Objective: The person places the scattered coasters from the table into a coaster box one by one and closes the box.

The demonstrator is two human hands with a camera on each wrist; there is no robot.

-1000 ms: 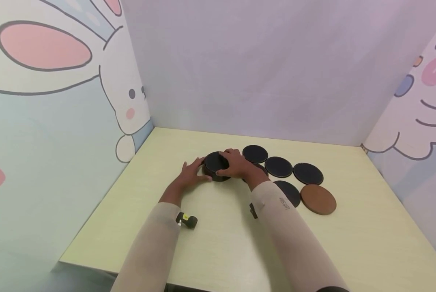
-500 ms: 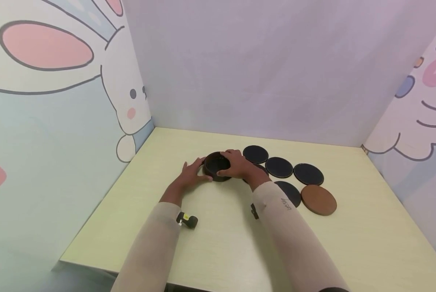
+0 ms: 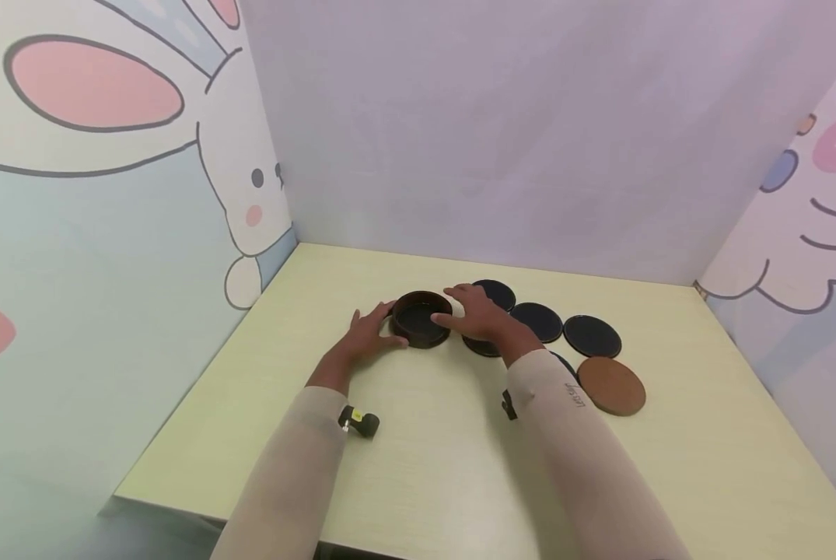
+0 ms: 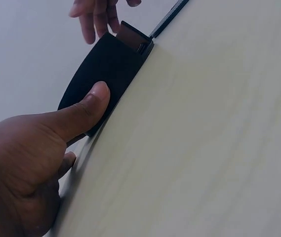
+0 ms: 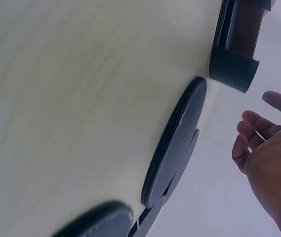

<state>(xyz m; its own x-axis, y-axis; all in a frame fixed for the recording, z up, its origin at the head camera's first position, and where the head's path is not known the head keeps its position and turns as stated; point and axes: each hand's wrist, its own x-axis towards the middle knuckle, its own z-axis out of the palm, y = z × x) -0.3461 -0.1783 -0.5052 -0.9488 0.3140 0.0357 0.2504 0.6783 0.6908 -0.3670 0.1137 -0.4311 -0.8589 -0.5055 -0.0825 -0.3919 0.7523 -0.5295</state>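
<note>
A round, dark coaster holder point(image 3: 423, 340) with a low wall stands on the table, a black disc lying at its bottom. My left hand point(image 3: 367, 334) grips its left side. In the left wrist view the thumb presses the outer wall of the holder point(image 4: 98, 69). A notch in that wall shows a brown inside. To the right of the rim hovers my right hand point(image 3: 479, 315), fingers loosely spread and holding nothing. The right wrist view shows it apart from the holder point(image 5: 234, 71). A black coaster point(image 3: 484, 347) lies under this hand, partly covered.
More black coasters lie to the right, among them one in the middle point(image 3: 536, 321) and one farther out point(image 3: 592, 336). Nearer stands out a brown coaster point(image 3: 611, 386). My right sleeve point(image 3: 564, 428) partly hides another. Walls enclose the table's back and sides.
A black disc level with the holder's rim dropped inside, so the inner wall now shows. My right hand let go and moved right, off the holder. My left hand stayed put.
</note>
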